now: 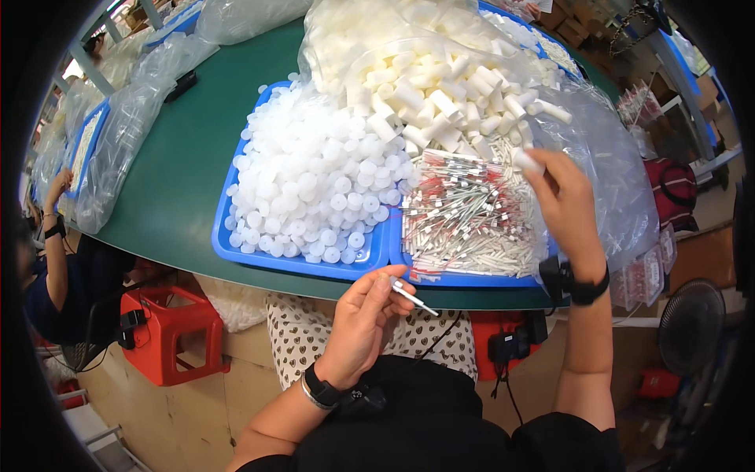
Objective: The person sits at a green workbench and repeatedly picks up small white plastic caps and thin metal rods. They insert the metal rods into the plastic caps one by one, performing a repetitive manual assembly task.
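Note:
In front of the table edge, my left hand (360, 326) pinches a thin white rod-shaped piece (415, 298) between thumb and fingers. The rod slants down to the right. My right hand (565, 206) is raised over the right side of the trays and grips a short white cylinder (525, 161) at its fingertips. A heap of similar cream-white cylinders (440, 102) spills from a clear plastic bag just left of it. Below them, a blue tray (472, 279) holds many thin white rods (464, 256) and red-and-white pieces with metallic stems (472, 189).
Beside it, another blue tray (307, 268) is heaped with translucent white discs (314, 181). Both trays rest on a green table (181, 165). Clear plastic (613, 181) drapes at the right. A red stool (169, 338) and another person's arm (57, 244) are at the left; a fan (692, 324) stands right.

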### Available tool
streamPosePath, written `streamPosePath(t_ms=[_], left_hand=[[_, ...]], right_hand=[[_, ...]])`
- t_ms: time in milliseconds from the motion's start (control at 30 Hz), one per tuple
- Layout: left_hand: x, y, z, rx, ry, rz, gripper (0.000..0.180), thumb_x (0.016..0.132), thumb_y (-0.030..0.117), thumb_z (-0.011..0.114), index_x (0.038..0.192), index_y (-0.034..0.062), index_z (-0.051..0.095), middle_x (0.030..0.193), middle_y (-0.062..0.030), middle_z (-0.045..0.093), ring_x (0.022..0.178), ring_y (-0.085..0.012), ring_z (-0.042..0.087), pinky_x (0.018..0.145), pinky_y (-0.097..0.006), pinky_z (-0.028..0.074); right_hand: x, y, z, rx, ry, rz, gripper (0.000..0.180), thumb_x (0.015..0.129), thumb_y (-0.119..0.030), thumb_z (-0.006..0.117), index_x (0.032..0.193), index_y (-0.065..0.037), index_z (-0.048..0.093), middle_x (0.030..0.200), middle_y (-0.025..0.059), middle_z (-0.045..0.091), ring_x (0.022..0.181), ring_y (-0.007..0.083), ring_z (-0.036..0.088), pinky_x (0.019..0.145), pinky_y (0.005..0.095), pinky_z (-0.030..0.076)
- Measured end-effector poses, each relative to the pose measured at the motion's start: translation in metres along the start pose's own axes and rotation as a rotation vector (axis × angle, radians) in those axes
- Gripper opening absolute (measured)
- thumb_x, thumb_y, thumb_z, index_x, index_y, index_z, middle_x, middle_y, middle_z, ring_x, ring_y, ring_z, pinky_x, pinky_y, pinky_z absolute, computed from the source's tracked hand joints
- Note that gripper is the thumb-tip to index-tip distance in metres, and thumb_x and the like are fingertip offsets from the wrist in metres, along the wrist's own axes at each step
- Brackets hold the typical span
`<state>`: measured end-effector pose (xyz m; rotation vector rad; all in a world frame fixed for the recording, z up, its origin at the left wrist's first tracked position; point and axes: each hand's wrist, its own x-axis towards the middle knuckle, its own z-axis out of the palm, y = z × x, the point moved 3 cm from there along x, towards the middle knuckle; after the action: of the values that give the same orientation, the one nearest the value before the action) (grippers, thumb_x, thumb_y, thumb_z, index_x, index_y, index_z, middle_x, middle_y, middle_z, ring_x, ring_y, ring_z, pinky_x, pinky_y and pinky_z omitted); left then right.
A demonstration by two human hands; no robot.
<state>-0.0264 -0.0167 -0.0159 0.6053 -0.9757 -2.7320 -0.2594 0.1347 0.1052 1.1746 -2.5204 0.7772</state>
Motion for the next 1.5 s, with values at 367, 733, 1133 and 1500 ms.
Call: streamPosePath(t_ms=[367,733,1133,1500], left_hand=[[0.007,-0.015,0.018,-0.056,-0.096,-0.025,0.032,0.101,0.025,0.054,0.123,0.0031,0.058,0.106,-0.0026,0.059,0.086,-0.0082,0.054,0.078,-0.022,0.046],[0.004,-0.009,0.02,0.251,-0.144,0.04,0.03,0.101,0.011,0.051,0.127,-0.0026,0.057,0.11,-0.007,0.061,0.087,-0.008,0.06,0.078,-0.023,0.051],[0.001,-0.014,0.017,0.058,-0.268,-0.107,0.021,0.099,0.014,0.056,0.117,0.0041,0.051,0.106,-0.0156,0.065,0.077,-0.011,0.061,0.07,-0.024,0.053],[-0.003,-0.01,0.019,0.157,-0.3,-0.206,0.02,0.102,0.018,0.049,0.115,0.0027,0.053,0.113,-0.0126,0.064,0.076,-0.0086,0.059,0.067,-0.023,0.051]], right_hand=[[-0.097,-0.088,0.044,0.395,-0.249,-0.057,0.015,0.077,0.003,0.071,0.088,-0.003,0.062,0.082,0.0099,0.057,0.067,0.0242,0.061,0.058,0.0336,0.049],[-0.111,-0.072,0.05,1.213,-0.577,0.627,0.017,0.096,-0.007,0.058,0.105,0.002,0.047,0.098,0.0118,0.064,0.087,0.0144,0.067,0.075,0.0268,0.057],[-0.056,0.061,-0.017,-0.146,-0.028,0.181,0.013,0.092,-0.011,0.06,0.097,0.0,0.06,0.089,0.0205,0.066,0.081,0.0382,0.065,0.069,0.0415,0.05],[-0.032,0.13,0.003,-0.322,-0.095,0.449,0.028,0.083,-0.015,0.067,0.106,-0.002,0.06,0.078,0.0112,0.065,0.072,0.0262,0.065,0.066,0.0349,0.05]])
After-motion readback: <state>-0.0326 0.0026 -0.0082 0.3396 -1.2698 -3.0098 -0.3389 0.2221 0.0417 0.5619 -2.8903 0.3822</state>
